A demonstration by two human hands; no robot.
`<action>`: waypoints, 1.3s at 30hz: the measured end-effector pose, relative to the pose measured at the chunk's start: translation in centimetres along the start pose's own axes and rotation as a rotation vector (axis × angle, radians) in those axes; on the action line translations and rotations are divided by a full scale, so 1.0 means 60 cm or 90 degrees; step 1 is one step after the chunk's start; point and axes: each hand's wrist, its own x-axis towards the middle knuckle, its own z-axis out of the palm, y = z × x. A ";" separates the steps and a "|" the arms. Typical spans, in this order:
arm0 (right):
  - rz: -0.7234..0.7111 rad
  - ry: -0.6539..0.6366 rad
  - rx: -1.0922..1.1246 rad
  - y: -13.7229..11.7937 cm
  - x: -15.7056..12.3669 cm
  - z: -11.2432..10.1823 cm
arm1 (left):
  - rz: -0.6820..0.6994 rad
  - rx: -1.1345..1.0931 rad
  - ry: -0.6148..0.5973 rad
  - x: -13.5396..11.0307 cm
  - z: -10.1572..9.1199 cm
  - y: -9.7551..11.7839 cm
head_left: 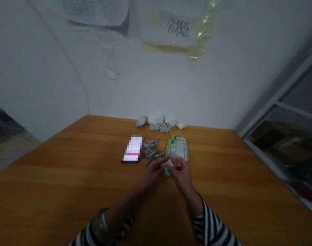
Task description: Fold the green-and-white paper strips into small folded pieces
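Observation:
My left hand (153,174) and my right hand (182,175) meet over the middle of the wooden table (55,177). Both pinch a small white and green piece of paper (167,166) between their fingertips. Just beyond the hands lies a green-edged printed sheet (177,148). To its left sits a loose heap of small folded or cut paper bits (151,150). Both forearms wear striped sleeves.
A phone with a lit screen (132,149) lies left of the heap. Crumpled paper scraps (158,122) are piled at the table's far edge against the white wall. A plastic sleeve with handwriting (177,29) hangs on the wall. A metal-framed shelf (286,112) stands to the right.

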 end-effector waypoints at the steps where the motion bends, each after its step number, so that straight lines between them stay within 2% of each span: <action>1: -0.011 0.015 -0.029 -0.001 -0.002 -0.001 | 0.001 0.031 -0.004 0.002 -0.003 -0.001; 5: -0.081 0.037 -0.153 -0.010 -0.009 -0.007 | 0.007 0.170 -0.039 0.007 -0.014 0.002; 8: -0.131 0.015 -0.215 -0.016 -0.008 -0.010 | 0.024 0.260 -0.062 0.003 -0.018 0.017; 13: -0.090 0.038 -0.209 -0.013 -0.005 -0.013 | 0.039 0.290 -0.044 -0.004 -0.007 0.036; 16: -0.078 0.037 -0.219 -0.013 -0.007 -0.010 | -0.019 0.227 0.004 -0.001 -0.005 0.032; 20: -0.064 0.026 -0.205 -0.021 -0.012 -0.001 | -0.109 0.049 0.030 0.006 -0.013 0.017; 25: -0.075 0.043 -0.208 -0.030 -0.015 0.006 | -0.119 0.006 0.069 0.007 -0.015 0.011; 28: -0.154 0.061 -0.266 -0.033 -0.016 -0.006 | -0.085 -0.012 0.083 0.007 -0.008 0.020; 30: -0.235 0.058 -0.288 -0.034 -0.015 -0.017 | -0.097 -0.052 0.093 0.007 -0.003 0.026; 33: -0.320 0.007 -0.279 -0.034 -0.014 -0.025 | -0.177 -0.091 0.044 0.007 -0.002 0.027; 35: -0.331 -0.060 -0.275 -0.033 -0.013 -0.023 | -0.199 -0.098 0.001 0.007 -0.005 0.023; 37: -0.292 -0.127 -0.243 -0.030 -0.011 -0.018 | -0.174 -0.085 0.008 0.008 -0.012 0.017; 39: -0.207 -0.153 -0.156 -0.027 -0.009 -0.013 | -0.133 -0.041 0.051 0.011 -0.018 0.012</action>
